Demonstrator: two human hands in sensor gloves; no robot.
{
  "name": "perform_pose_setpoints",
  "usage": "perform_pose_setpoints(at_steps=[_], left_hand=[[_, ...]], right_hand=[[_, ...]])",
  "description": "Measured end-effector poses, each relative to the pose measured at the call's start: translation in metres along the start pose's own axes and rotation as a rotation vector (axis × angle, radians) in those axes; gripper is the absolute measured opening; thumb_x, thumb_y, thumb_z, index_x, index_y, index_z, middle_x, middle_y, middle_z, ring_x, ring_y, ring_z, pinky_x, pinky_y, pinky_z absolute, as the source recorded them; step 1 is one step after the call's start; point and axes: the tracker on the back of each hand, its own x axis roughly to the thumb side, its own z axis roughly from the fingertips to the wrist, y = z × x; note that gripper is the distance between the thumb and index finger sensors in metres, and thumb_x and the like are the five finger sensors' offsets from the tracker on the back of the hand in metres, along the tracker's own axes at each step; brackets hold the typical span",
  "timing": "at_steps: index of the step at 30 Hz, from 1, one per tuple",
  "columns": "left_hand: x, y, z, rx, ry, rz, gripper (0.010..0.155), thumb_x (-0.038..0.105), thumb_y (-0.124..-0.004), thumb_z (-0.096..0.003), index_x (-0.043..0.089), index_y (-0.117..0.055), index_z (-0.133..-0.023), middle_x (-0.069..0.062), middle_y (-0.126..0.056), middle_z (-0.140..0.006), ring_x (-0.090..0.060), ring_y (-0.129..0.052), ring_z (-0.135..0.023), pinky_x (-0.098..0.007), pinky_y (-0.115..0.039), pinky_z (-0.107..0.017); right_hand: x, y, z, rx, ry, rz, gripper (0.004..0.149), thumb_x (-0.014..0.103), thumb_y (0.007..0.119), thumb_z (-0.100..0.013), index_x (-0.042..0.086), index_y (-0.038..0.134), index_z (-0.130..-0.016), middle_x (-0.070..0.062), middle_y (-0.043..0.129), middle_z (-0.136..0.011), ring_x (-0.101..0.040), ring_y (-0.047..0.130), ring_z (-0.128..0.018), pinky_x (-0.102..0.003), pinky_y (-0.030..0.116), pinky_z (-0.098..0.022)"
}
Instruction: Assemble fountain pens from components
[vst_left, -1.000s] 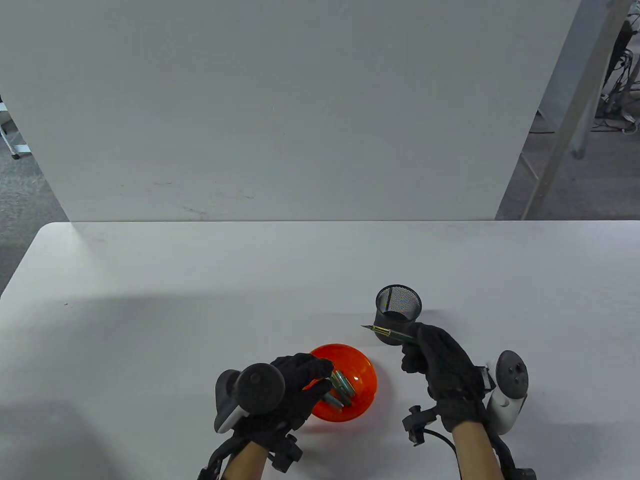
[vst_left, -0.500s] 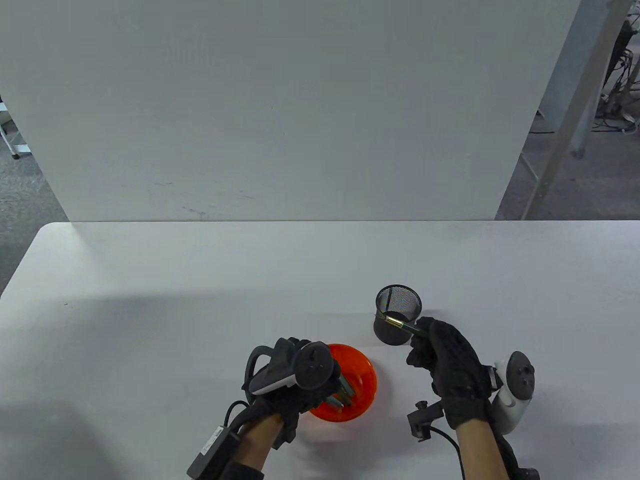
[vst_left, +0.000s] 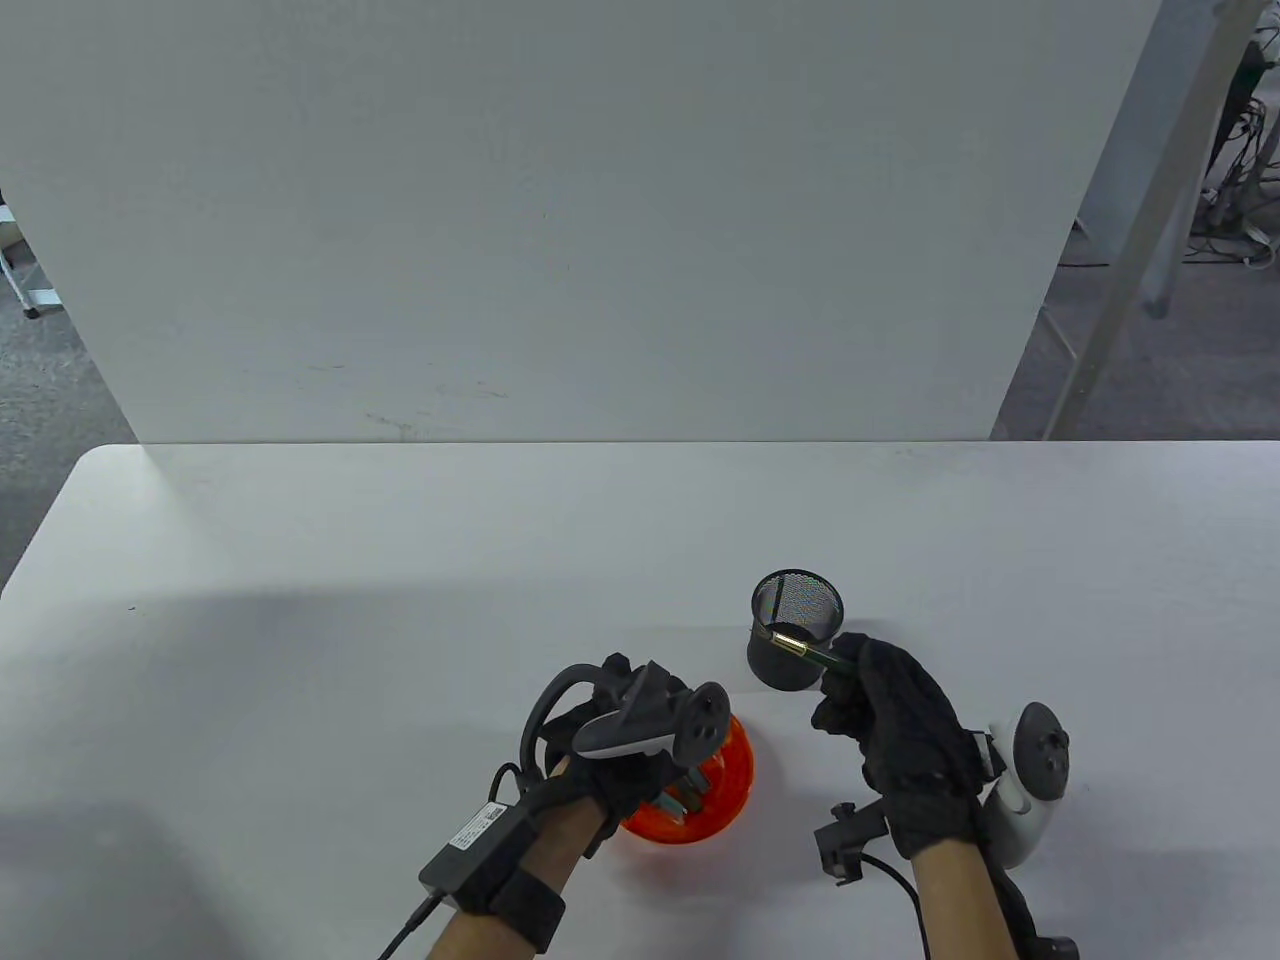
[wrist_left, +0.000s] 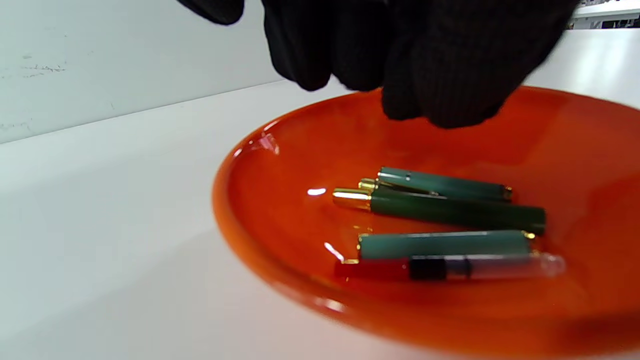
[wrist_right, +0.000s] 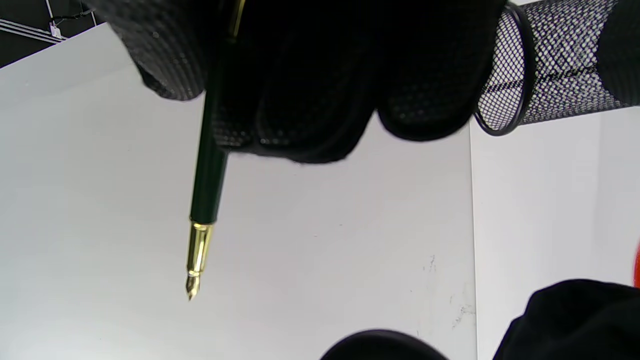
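Over the orange bowl (wrist_left: 260, 210) the left hand (vst_left: 610, 770) hangs with its fingers (wrist_left: 440, 75) curled loosely above the parts, holding nothing. Four pieces lie there side by side: two pale green caps, a dark green barrel (wrist_left: 450, 211) and a clear cartridge (wrist_left: 450, 267) (red at one end). A clean pick, I judge, means pinching one piece by its middle without nudging its neighbours. The right hand (vst_left: 900, 740) grips the nib section (wrist_right: 205, 175) beside the mesh cup (vst_left: 796, 640) on the counter (vst_left: 300, 620), nib pointing away from the palm.
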Motion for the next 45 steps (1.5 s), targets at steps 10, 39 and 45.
perform_pose_setpoints(at_steps=[10, 39, 45], left_hand=[[0.019, -0.012, -0.006, -0.014, -0.045, -0.145, 0.040, 0.047, -0.089, -0.0517, 0.041, -0.083, -0.091, 0.011, -0.071, -0.105, -0.022, -0.072, -0.103, -0.062, -0.046, -0.082], [0.028, -0.014, 0.000, -0.064, -0.076, -0.163, 0.043, 0.046, -0.088, -0.0517, 0.040, -0.081, -0.093, 0.010, -0.070, -0.106, -0.023, -0.072, -0.103, -0.062, -0.047, -0.082], [0.028, -0.014, 0.001, -0.077, -0.076, -0.142, 0.042, 0.047, -0.087, -0.0523, 0.039, -0.081, -0.094, 0.010, -0.070, -0.106, -0.023, -0.072, -0.103, -0.062, -0.047, -0.082]], right_hand=[[0.001, 0.001, 0.000, 0.005, -0.003, 0.003, 0.042, 0.048, 0.068, -0.063, 0.018, 0.079, -0.089, -0.001, 0.094, -0.067, -0.012, 0.097, -0.048, -0.043, 0.085, -0.049], [0.001, 0.001, 0.000, 0.010, -0.002, -0.009, 0.042, 0.048, 0.068, -0.063, 0.017, 0.079, -0.089, -0.001, 0.094, -0.067, -0.012, 0.097, -0.048, -0.043, 0.085, -0.049], [0.002, 0.002, 0.000, 0.010, -0.002, -0.011, 0.042, 0.048, 0.068, -0.063, 0.017, 0.079, -0.089, -0.001, 0.094, -0.067, -0.012, 0.097, -0.048, -0.043, 0.085, -0.050]])
